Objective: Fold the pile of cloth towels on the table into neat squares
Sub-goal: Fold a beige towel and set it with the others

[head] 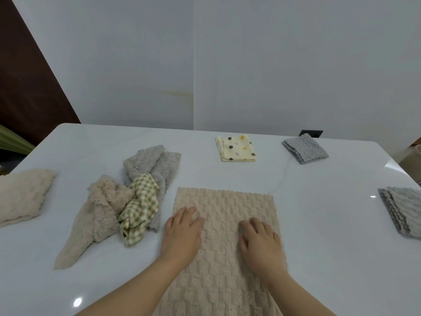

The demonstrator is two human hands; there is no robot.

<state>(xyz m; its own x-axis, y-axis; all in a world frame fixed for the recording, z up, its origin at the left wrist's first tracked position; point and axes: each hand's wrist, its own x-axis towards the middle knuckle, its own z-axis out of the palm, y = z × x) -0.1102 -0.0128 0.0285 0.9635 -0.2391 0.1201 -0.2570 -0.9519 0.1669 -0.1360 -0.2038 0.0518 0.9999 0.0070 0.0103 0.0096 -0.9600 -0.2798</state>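
A: Where is the towel that the person works on now?

B: The beige towel (pixel 224 224) lies spread flat on the white counter (pixel 319 224), directly in front of the person. Its near end runs out of view at the bottom. Both hands rest on top of it, palms down. The left hand (pixel 182 233) is near the left edge, the right hand (pixel 259 242) near the right edge. The fingers are open and flat, so they press and grip nothing.

A: How will this cloth handle, do you think?

B: It looks thick, fluffy and soft, with a woven block texture. I judge it is light and limp, so it will bend anywhere and will not keep a sharp crease alone. It probably grips itself a little, which helps a fold to stay.

A: Where is it best to take hold?

B: At two corners of one end, I think, pinched between thumb and fingers, then carried over to the opposite end.

A: And the rest?

B: The unfolded pile (pixel 136 197) waits just left of it. The dotted yellow square (pixel 237 149) and a grey square (pixel 305 149) lie folded at the far side.
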